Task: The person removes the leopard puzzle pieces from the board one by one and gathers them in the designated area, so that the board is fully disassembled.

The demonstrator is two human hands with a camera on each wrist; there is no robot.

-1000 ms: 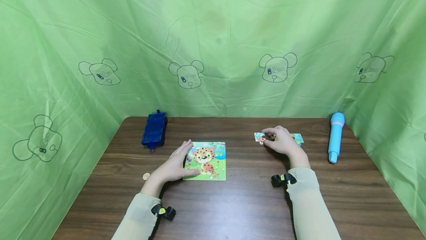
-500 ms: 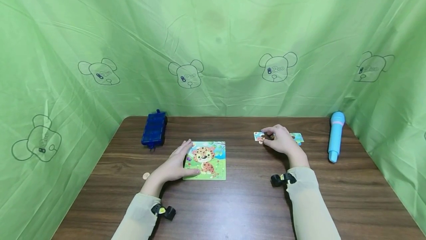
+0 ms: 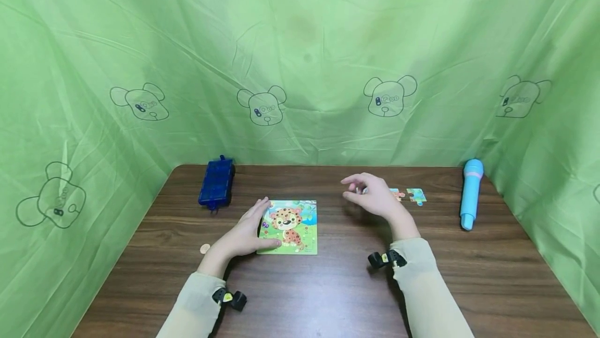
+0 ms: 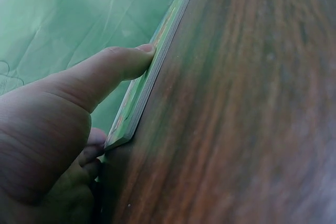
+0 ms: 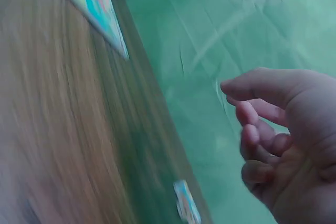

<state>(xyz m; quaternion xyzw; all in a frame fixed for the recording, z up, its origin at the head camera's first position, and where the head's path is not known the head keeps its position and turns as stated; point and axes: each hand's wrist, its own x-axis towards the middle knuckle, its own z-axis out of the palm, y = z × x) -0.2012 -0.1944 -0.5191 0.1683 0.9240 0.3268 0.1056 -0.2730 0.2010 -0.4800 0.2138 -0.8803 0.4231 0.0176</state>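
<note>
My left hand rests at the left side of a square jigsaw puzzle showing a cartoon leopard. Its fingers stretch along the left edge, and the thumb lies on the top face near the front edge. The right hand is raised over the table's far right part, fingers loosely bent and nothing between them. Beside it lie loose puzzle pieces: a pinkish one partly behind the hand and a blue-green one. In the right wrist view a small piece lies below the hand.
A dark blue plastic case stands at the back left, and a light blue toy microphone at the back right. A small round pale disc lies left of my left wrist. Green cloth hangs behind the brown table.
My right hand has come up off the puzzle pieces and moved left, uncovering the pieces on its right side. The left hand and the leopard puzzle have stayed in place.
</note>
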